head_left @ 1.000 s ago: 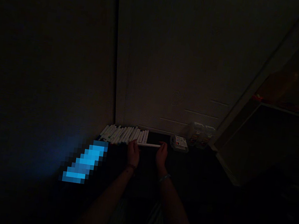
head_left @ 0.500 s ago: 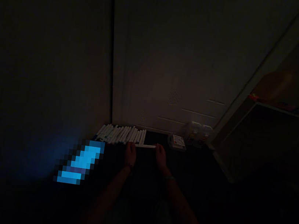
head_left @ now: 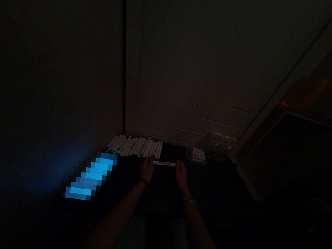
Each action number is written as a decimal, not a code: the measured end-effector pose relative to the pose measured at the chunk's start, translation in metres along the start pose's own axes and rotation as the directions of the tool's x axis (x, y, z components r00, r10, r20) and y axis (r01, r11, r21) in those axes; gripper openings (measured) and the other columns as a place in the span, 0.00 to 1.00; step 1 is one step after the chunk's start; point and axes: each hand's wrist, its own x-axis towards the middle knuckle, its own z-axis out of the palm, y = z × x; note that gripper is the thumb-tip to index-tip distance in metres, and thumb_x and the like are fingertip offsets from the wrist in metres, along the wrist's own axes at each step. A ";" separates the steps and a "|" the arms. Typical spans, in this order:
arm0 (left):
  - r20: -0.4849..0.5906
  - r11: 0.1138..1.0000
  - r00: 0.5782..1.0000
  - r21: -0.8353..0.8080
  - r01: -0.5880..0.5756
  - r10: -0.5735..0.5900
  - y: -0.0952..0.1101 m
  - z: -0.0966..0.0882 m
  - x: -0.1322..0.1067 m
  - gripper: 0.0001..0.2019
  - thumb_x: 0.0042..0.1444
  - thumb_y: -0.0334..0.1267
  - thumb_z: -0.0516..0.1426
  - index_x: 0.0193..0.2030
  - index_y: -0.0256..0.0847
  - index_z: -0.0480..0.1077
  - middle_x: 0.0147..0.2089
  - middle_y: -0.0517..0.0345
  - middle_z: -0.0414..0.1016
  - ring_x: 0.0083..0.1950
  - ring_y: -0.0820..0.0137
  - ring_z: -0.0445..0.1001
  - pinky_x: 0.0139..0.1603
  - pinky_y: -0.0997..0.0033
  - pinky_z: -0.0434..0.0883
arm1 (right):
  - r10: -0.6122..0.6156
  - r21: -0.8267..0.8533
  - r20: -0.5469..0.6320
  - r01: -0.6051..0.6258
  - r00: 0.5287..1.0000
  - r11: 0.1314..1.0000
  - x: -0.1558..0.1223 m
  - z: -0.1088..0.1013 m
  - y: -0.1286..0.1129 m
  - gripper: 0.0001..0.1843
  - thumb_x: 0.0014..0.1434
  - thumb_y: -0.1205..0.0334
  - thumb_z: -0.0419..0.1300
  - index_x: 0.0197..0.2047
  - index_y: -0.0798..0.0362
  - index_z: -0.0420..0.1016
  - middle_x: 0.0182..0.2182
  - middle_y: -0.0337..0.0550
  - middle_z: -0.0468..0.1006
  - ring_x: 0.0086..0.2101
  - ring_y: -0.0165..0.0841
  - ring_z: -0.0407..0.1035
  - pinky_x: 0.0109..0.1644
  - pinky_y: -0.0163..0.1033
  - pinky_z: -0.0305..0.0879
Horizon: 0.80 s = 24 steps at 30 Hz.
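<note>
A white marker [head_left: 164,164] lies level between my two hands, with dark print along its barrel. My left hand [head_left: 146,169] grips its left end and my right hand [head_left: 181,176] pinches the right end. Just beyond my left hand is a row of several white markers [head_left: 133,146], laid side by side with some dark or coloured ends towards me. The scene is very dim, so the fingertips are hard to make out.
A clear plastic case [head_left: 197,155] with a printed label lies beyond my right hand. Two clear cases [head_left: 221,146] stand against the wall [head_left: 175,80] farther right. A glowing blue pixelated patch [head_left: 92,177] is at the left. A shelf unit [head_left: 260,154] rises on the right.
Both hands have shifted slightly to the right with the marker. Its printed side now shows, where it looked plain white before.
</note>
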 end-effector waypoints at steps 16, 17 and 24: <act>-0.062 1.000 0.998 -0.017 -0.017 0.016 -0.002 -0.001 0.002 0.15 0.53 0.48 0.43 0.32 0.39 0.64 0.23 0.62 0.67 0.25 0.74 0.65 0.27 0.76 0.60 | 0.052 0.168 0.075 -0.064 0.996 0.984 0.003 -0.001 0.003 0.18 0.56 0.49 0.45 0.32 0.53 0.67 0.25 0.37 0.65 0.26 0.27 0.57 0.28 0.29 0.54; -0.055 1.000 0.998 -0.012 -0.021 0.020 -0.002 -0.001 0.001 0.15 0.53 0.47 0.44 0.31 0.39 0.64 0.23 0.63 0.66 0.25 0.74 0.65 0.27 0.76 0.60 | 0.062 0.181 0.072 -0.074 0.995 0.981 0.003 -0.002 0.003 0.18 0.56 0.49 0.45 0.32 0.53 0.67 0.24 0.37 0.65 0.26 0.27 0.57 0.28 0.30 0.54; -0.003 0.998 0.998 0.032 -0.058 0.058 0.002 -0.001 0.000 0.12 0.53 0.45 0.45 0.32 0.39 0.63 0.23 0.62 0.67 0.25 0.74 0.65 0.27 0.76 0.60 | 0.069 0.221 0.044 -0.077 0.997 0.972 0.004 -0.003 0.002 0.18 0.55 0.49 0.46 0.35 0.53 0.69 0.24 0.37 0.65 0.26 0.27 0.57 0.28 0.30 0.54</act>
